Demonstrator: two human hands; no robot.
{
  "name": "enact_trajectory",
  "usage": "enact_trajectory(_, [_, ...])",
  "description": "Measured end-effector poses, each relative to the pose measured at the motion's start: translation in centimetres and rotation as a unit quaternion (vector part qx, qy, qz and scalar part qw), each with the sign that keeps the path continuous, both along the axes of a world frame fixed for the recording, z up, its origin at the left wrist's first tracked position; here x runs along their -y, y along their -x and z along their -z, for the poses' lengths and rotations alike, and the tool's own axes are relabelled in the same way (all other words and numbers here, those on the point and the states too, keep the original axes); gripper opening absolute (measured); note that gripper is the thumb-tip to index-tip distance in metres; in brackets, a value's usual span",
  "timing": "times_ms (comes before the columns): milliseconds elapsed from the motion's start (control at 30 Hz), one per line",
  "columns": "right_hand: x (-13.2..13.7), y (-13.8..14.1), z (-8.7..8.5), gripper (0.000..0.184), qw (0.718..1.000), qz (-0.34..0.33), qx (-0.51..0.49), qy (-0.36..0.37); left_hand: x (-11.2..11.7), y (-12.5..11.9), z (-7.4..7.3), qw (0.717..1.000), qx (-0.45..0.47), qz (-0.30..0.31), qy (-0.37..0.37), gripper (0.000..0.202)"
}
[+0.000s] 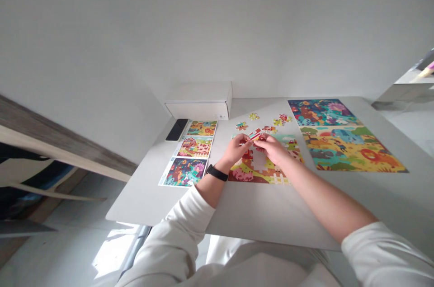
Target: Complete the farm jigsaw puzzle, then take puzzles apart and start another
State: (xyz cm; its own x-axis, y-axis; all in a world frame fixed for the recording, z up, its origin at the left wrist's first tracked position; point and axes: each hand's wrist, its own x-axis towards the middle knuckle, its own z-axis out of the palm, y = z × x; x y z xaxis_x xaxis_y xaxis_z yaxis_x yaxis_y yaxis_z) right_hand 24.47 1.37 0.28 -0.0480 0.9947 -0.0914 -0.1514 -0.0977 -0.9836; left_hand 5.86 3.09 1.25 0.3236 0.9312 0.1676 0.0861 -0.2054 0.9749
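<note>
My left hand [234,149], with a black watch on its wrist, and my right hand [273,147] meet over a partly built puzzle [262,167] on the white table [271,214]. Both pinch a red and white puzzle piece [254,134] between their fingertips, held just above the puzzle. Several loose pieces [271,123] lie on the table just beyond the hands.
Two finished puzzles [339,135] lie at the right. Three picture cards [191,153] sit in a column at the left, with a black phone [176,129] beside them. A white box [200,101] stands against the wall. The table's left edge drops to the floor.
</note>
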Motion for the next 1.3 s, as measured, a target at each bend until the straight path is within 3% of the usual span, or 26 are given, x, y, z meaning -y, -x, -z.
enact_trajectory(133, [0.2, -0.8, -0.9, 0.053, 1.0, -0.018, 0.012, -0.003, 0.1, 0.5, -0.2, 0.997, 0.049, 0.002, 0.058, 0.042])
enact_trajectory(267, [-0.1, -3.1, -2.4, 0.061, 0.984, -0.026, 0.148, -0.1, 0.1, 0.8, -0.7, 0.986, 0.11, -0.008, 0.122, 0.039])
enact_trajectory(433, [0.1, -4.3, -3.5, 0.058, 0.885, -0.022, 0.36, -0.295, 0.2, 1.1, -1.0, 0.97, 0.134, -0.005, 0.203, 0.041])
enact_trajectory(533, [0.3, -3.9, -3.4, 0.048, 0.831, -0.033, 0.41, -0.375, 0.2, 1.2, -1.0, 0.971, 0.126, 0.007, 0.203, 0.041])
enact_trajectory(600, [0.3, -3.5, -3.1, 0.042, 0.81, -0.033, 0.425, -0.402, 0.1, 1.2, -0.8, 0.972, 0.124, 0.013, 0.197, 0.04])
enact_trajectory(1033, [-0.1, -3.3, -0.5, 0.034, 0.808, -0.009, 0.425, -0.407, -0.6, 1.7, -0.1, 0.984, 0.078, -0.02, 0.159, 0.044])
enact_trajectory(1300, [0.0, -3.1, -0.3, 0.03, 0.801, -0.011, 0.443, -0.402, -0.9, 1.7, 0.5, 0.99, 0.051, -0.047, 0.121, 0.039])
